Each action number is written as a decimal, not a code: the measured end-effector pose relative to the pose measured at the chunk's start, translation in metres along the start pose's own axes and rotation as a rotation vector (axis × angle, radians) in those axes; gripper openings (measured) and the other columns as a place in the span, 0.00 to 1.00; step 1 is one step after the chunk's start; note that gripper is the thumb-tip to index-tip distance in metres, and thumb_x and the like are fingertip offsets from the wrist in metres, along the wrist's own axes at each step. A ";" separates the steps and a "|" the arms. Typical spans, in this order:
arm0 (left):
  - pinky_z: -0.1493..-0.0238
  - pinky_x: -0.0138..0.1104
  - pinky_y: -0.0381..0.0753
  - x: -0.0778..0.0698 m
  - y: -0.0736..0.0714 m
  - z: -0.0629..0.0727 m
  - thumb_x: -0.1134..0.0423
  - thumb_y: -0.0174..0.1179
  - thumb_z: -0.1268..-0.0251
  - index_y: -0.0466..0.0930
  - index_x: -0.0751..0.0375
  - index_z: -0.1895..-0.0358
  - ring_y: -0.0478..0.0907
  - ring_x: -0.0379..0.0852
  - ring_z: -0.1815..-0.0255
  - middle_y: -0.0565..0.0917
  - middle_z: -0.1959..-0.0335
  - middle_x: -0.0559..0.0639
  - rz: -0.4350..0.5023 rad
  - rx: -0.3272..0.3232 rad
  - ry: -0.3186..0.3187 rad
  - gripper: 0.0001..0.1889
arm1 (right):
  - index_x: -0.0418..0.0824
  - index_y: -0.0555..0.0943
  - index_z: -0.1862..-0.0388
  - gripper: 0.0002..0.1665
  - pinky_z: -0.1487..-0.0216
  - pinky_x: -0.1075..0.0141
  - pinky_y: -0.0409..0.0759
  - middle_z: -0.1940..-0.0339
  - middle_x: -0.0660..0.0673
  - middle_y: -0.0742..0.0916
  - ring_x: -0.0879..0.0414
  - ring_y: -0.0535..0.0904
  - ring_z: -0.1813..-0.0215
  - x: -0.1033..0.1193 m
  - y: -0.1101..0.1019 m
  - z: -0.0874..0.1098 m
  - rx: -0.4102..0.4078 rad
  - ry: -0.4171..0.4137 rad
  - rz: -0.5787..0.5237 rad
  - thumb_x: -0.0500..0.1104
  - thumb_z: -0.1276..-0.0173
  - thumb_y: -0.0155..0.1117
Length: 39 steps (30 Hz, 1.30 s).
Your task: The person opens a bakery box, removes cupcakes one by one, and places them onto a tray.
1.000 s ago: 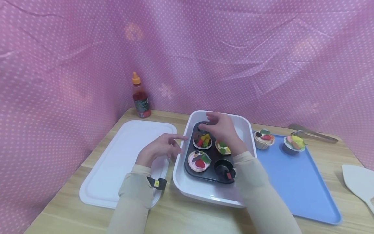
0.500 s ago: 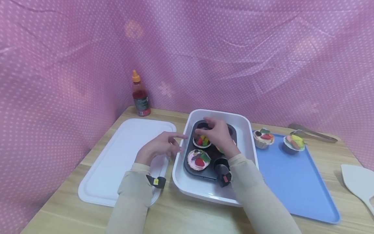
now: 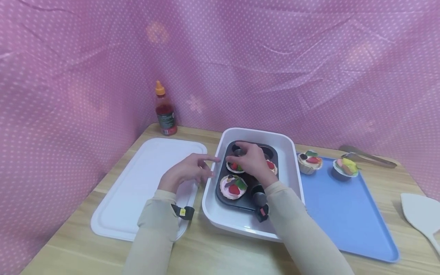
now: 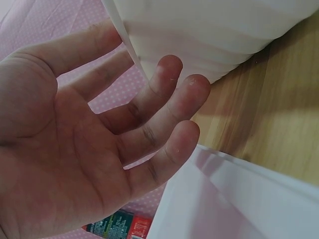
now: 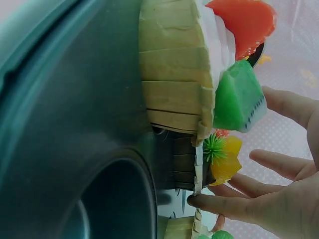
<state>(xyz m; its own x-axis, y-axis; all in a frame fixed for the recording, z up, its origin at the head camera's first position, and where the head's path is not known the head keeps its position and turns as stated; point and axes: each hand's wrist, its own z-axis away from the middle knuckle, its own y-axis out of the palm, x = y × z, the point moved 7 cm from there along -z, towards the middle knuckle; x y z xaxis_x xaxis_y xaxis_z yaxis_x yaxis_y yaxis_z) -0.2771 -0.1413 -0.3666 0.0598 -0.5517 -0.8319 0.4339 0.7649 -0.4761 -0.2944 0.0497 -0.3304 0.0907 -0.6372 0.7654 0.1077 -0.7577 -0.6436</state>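
Note:
My right hand (image 3: 252, 158) reaches down over a dark muffin tin (image 3: 237, 206), which lies in a deep white bin (image 3: 292, 183). Thumb and fingers are spread apart around a dark-cased fruit cupcake (image 5: 184, 162), one fingertip right at its rim in the right wrist view. Nearer me in the tin sits a pink-cream cupcake (image 3: 233, 187) with a strawberry and a green piece. Another strawberry-topped cupcake (image 3: 271, 166) is partly hidden by the right hand. My left hand (image 3: 185, 172) is relaxed, its fingertips at the bin's left rim; nothing lies in its palm (image 4: 75, 134).
At left lies a white board-like tray (image 3: 144, 183). A blue tray (image 3: 350, 214) at right bears a cream cupcake (image 3: 310, 162) and a yellow-topped cupcake (image 3: 345, 167). Tongs (image 3: 368, 156) lie behind it, a white spatula (image 3: 421, 214) beyond. A sauce bottle (image 3: 166, 114) stands at the back.
My right hand has moved left and nearer me, lower over the dark-cased cupcake, uncovering more of the strawberry-topped one. The left hand stays at the bin's rim.

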 end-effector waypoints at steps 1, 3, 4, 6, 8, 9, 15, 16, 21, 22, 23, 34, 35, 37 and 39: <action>0.66 0.39 0.84 0.000 0.000 0.000 0.63 0.69 0.38 0.77 0.42 0.33 0.83 0.54 0.69 0.83 0.59 0.57 0.003 -0.001 0.000 0.29 | 0.42 0.74 0.28 0.42 0.27 0.46 0.68 0.29 0.39 0.78 0.42 0.70 0.26 0.000 0.000 0.000 0.002 0.004 -0.001 0.52 0.40 0.77; 0.65 0.39 0.84 0.000 -0.001 0.000 0.64 0.69 0.38 0.76 0.42 0.32 0.83 0.53 0.69 0.83 0.59 0.57 0.000 -0.002 -0.004 0.29 | 0.42 0.74 0.29 0.42 0.27 0.46 0.69 0.30 0.38 0.78 0.41 0.71 0.26 0.000 0.002 0.000 0.006 0.007 0.003 0.52 0.40 0.77; 0.65 0.40 0.84 0.000 -0.001 0.001 0.64 0.69 0.37 0.76 0.42 0.32 0.83 0.53 0.68 0.83 0.59 0.57 -0.001 -0.001 -0.006 0.29 | 0.42 0.75 0.29 0.42 0.28 0.46 0.70 0.30 0.38 0.79 0.41 0.73 0.28 -0.001 0.003 -0.001 0.009 0.014 0.006 0.52 0.40 0.77; 0.64 0.40 0.84 0.000 -0.001 0.001 0.63 0.69 0.37 0.76 0.42 0.32 0.83 0.53 0.68 0.83 0.58 0.57 -0.005 -0.001 -0.011 0.29 | 0.42 0.75 0.29 0.41 0.31 0.47 0.73 0.32 0.38 0.80 0.42 0.76 0.31 -0.002 0.004 -0.001 0.015 0.022 0.023 0.52 0.39 0.77; 0.64 0.40 0.84 -0.001 -0.001 0.001 0.63 0.69 0.37 0.76 0.42 0.32 0.83 0.54 0.67 0.83 0.58 0.57 -0.015 -0.001 -0.013 0.29 | 0.41 0.75 0.29 0.40 0.33 0.48 0.76 0.34 0.37 0.82 0.43 0.79 0.35 -0.004 0.007 -0.002 0.025 0.021 0.047 0.52 0.38 0.76; 0.64 0.40 0.84 -0.001 -0.001 0.001 0.62 0.69 0.37 0.76 0.42 0.32 0.83 0.54 0.67 0.83 0.58 0.57 -0.019 -0.001 -0.014 0.29 | 0.41 0.75 0.29 0.40 0.34 0.49 0.77 0.34 0.38 0.82 0.43 0.80 0.37 -0.004 0.008 -0.002 0.030 0.021 0.060 0.51 0.38 0.75; 0.64 0.40 0.84 0.000 -0.001 0.001 0.60 0.69 0.37 0.76 0.40 0.33 0.83 0.55 0.67 0.84 0.57 0.56 -0.038 -0.002 -0.028 0.29 | 0.40 0.74 0.29 0.40 0.33 0.47 0.76 0.35 0.37 0.82 0.43 0.79 0.38 -0.008 0.011 -0.001 0.063 0.028 0.126 0.50 0.38 0.76; 0.64 0.40 0.84 0.000 0.000 0.001 0.60 0.69 0.37 0.76 0.40 0.32 0.83 0.55 0.67 0.84 0.57 0.56 -0.039 -0.002 -0.029 0.29 | 0.41 0.74 0.29 0.40 0.33 0.47 0.75 0.36 0.37 0.82 0.43 0.80 0.39 -0.009 0.011 -0.001 0.068 0.032 0.136 0.50 0.39 0.76; 0.64 0.40 0.84 -0.001 0.000 0.001 0.61 0.69 0.37 0.76 0.40 0.32 0.83 0.55 0.67 0.84 0.57 0.56 -0.037 -0.007 -0.032 0.28 | 0.42 0.75 0.29 0.41 0.33 0.46 0.76 0.36 0.37 0.83 0.44 0.80 0.42 -0.010 0.012 0.001 0.090 0.042 0.183 0.50 0.40 0.77; 0.63 0.40 0.84 -0.001 0.001 0.001 0.61 0.69 0.36 0.76 0.40 0.32 0.83 0.55 0.67 0.84 0.56 0.56 -0.038 -0.008 -0.034 0.28 | 0.43 0.75 0.29 0.41 0.33 0.45 0.75 0.36 0.38 0.83 0.44 0.79 0.41 -0.011 0.013 0.001 0.093 0.045 0.188 0.50 0.40 0.77; 0.63 0.40 0.84 -0.001 0.001 0.001 0.60 0.69 0.36 0.76 0.40 0.32 0.83 0.55 0.67 0.84 0.56 0.56 -0.039 -0.010 -0.037 0.28 | 0.43 0.75 0.29 0.41 0.33 0.44 0.74 0.35 0.38 0.82 0.44 0.79 0.40 -0.011 0.013 0.001 0.095 0.047 0.193 0.51 0.40 0.77; 0.62 0.40 0.83 -0.002 0.000 0.002 0.60 0.69 0.36 0.77 0.40 0.33 0.83 0.54 0.65 0.84 0.55 0.56 -0.037 -0.013 -0.040 0.28 | 0.44 0.76 0.29 0.40 0.28 0.31 0.59 0.34 0.39 0.82 0.41 0.76 0.34 -0.012 0.012 0.001 0.090 0.048 0.201 0.51 0.40 0.78; 0.62 0.40 0.83 -0.002 0.000 0.002 0.60 0.69 0.36 0.77 0.40 0.33 0.83 0.54 0.65 0.84 0.55 0.57 -0.034 -0.012 -0.038 0.28 | 0.45 0.76 0.30 0.40 0.28 0.31 0.60 0.34 0.39 0.82 0.41 0.76 0.34 -0.012 0.012 0.001 0.088 0.050 0.200 0.51 0.40 0.78; 0.62 0.40 0.84 -0.002 0.001 0.002 0.60 0.68 0.36 0.76 0.40 0.33 0.83 0.54 0.65 0.84 0.55 0.57 -0.033 -0.010 -0.036 0.28 | 0.45 0.76 0.30 0.40 0.28 0.32 0.61 0.35 0.39 0.82 0.41 0.77 0.35 -0.012 0.012 0.000 0.083 0.052 0.198 0.51 0.41 0.78; 0.62 0.40 0.84 -0.002 0.001 0.001 0.60 0.68 0.36 0.76 0.40 0.32 0.83 0.54 0.65 0.84 0.55 0.57 -0.034 -0.010 -0.034 0.28 | 0.46 0.77 0.30 0.40 0.29 0.33 0.62 0.36 0.40 0.83 0.42 0.77 0.36 -0.013 0.012 0.001 0.077 0.053 0.197 0.50 0.42 0.79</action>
<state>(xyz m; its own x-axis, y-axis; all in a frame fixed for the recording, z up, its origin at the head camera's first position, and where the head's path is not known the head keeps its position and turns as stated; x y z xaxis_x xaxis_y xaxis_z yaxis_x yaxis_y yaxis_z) -0.2758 -0.1403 -0.3652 0.0763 -0.5883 -0.8050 0.4271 0.7488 -0.5068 -0.2938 0.0488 -0.3481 0.0659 -0.7797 0.6227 0.1684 -0.6064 -0.7771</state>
